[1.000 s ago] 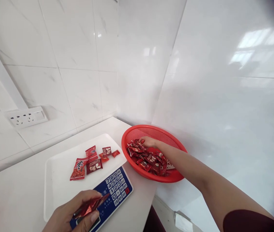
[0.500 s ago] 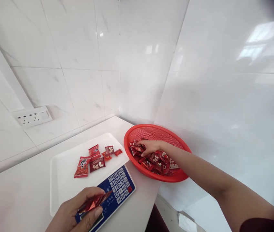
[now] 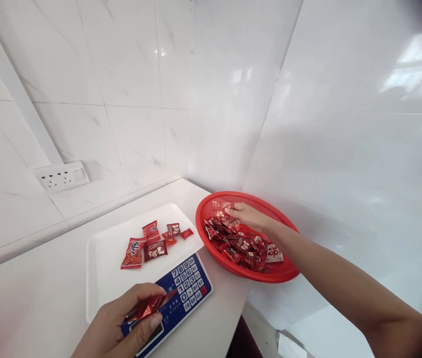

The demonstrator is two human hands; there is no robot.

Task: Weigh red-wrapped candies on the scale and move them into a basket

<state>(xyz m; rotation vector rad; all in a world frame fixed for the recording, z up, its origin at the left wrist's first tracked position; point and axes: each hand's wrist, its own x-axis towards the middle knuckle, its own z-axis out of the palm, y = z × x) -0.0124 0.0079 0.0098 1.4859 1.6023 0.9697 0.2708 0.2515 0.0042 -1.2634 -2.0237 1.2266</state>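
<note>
Your left hand (image 3: 121, 320) is gripping shiny red foil packaging (image 3: 149, 307); your right hand (image 3: 250, 216) is holding a white-lettered red packet (image 3: 218, 208) above snack packets (image 3: 242, 244) heaped in the red mesh basket (image 3: 229, 267).

Digits 0 to 9 on scale keypad (image 3: 189, 284), "枣", probably, on a red packet (image 3: 133, 254)

— What do you have at your left?
— You have a double wall socket (image 3: 61, 177) on marble-veined tiles (image 3: 132, 64), white cable trunking (image 3: 11, 82) slanting up from it.
— And at your right?
— A glossy wall panel (image 3: 345, 169) with bright reflections (image 3: 406, 74); lower, an unclear white object (image 3: 291, 346) on the floor (image 3: 262, 324).
</note>
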